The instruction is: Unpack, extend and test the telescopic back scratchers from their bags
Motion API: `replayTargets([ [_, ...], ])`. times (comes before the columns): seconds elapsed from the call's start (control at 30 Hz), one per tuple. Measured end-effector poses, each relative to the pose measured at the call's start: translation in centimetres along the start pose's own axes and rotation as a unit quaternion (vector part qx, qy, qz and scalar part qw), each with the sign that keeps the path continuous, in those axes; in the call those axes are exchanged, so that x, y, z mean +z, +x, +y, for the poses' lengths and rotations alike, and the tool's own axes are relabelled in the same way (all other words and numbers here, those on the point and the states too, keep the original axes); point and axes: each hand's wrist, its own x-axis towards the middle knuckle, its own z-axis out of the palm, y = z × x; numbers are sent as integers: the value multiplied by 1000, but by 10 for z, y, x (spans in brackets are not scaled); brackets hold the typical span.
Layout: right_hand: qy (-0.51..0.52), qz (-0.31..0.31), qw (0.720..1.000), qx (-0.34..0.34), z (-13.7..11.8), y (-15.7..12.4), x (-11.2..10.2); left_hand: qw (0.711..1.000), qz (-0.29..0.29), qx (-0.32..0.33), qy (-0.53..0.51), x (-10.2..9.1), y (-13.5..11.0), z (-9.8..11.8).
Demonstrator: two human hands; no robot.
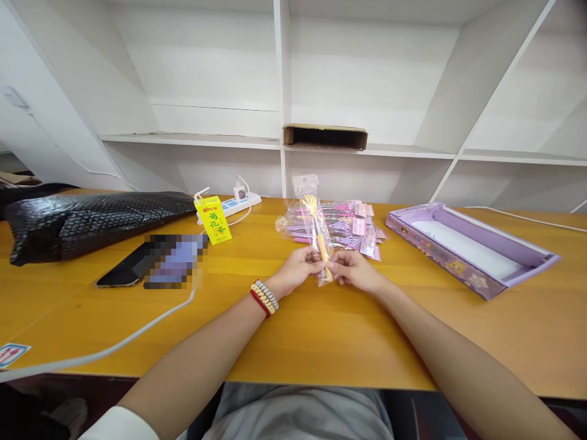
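A yellow back scratcher (321, 245) in a clear plastic bag stands tilted up between both hands, its claw-shaped head at the top and its handle low. My left hand (300, 269) pinches the handle end from the left. From the right, my right hand (355, 270) grips the same end, fingers closed on the bag. Just behind lies a pile of bagged back scratchers (346, 227), mostly pink and purple, with pink labels. The held one partly covers this pile.
To the right sits an open purple tray box (458, 278). On the left are a yellow drink carton (214, 221), a power strip (241, 206), two phones (126, 266), a white cable (151, 333) and a black bubble-wrap package (101, 220). White shelving holding a cardboard box (325, 128) stands behind.
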Motion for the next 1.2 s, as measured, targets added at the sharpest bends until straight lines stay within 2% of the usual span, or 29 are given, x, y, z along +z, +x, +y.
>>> replayTargets([
  [0.17, -34, 28, 998, -39, 4, 1, -1, 1000, -16, -21, -15, 1, 0, 1],
  [0.27, -62, 35, 995, -67, 2, 1, 1, 999, 12, -29, -22, 0, 0, 2],
  [0.5, -112, 110, 985, -64, 1, 2, 4, 999, 29, -29, -23, -4, 3, 1],
  [0.7, -168, 144, 972, -76, 3, 3, 5, 989, 116, -27, 90, 1, 5, 4],
  [0.83, -179, 140, 969, -97, 1, 3, 7, 970, 149, 21, 190, -1, 7, 4],
  [0.97, -182, 141, 968, -104, -1, 2, 6, 976, 117, 68, 171, -2, 7, 5],
  [1.07, -209, 168, 957, -107, -1, 1, 3, 992, 66, 56, 96, -1, 4, 7],
  [1.2, -259, 186, 940, -120, -2, -1, 2, 998, 8, 38, 47, 2, 1, 6],
])
